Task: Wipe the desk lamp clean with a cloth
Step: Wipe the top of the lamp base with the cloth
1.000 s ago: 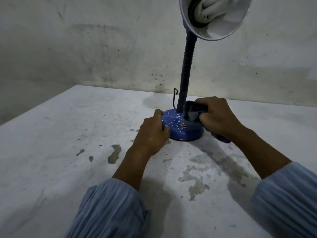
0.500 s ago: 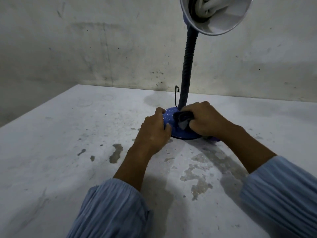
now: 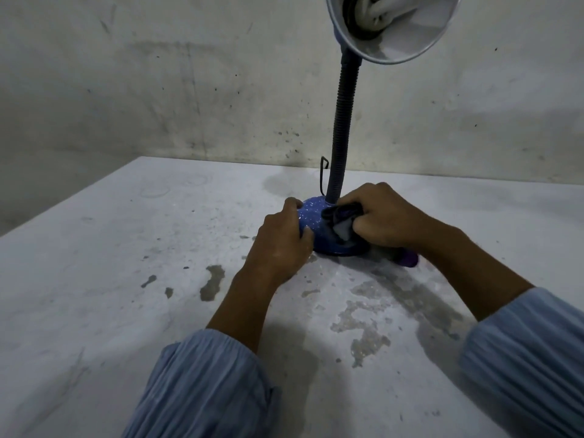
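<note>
A stained, pale wall rises behind a worn white counter, its paint flaked off in grey patches in front of the desk lamp, which stands toward the counter's far edge, near the wall. Left of the lamp's round blue base, the left hand grips the base's rim, its fingers curled round the edge and the thumb laid on the front, evidently to keep the lamp from sliding. Just behind the base a thin black wire clip stands up beside the dark ribbed neck, which climbs to the pale shade overhead, its mouth turned toward the camera with a coiled bulb inside. Right of the neck, the right hand holds a bunched dark cloth, its fingers closed round it, and presses it onto the top of the base close to the foot of the neck; a purple bit of something, likely the cloth's tail, shows under the wrist. Judging by this, the wiping is at the base and only partly done: white specks show on the uncovered left part of the base. Whether the neck and shade have been wiped cannot be told; if not, they remain to do.
</note>
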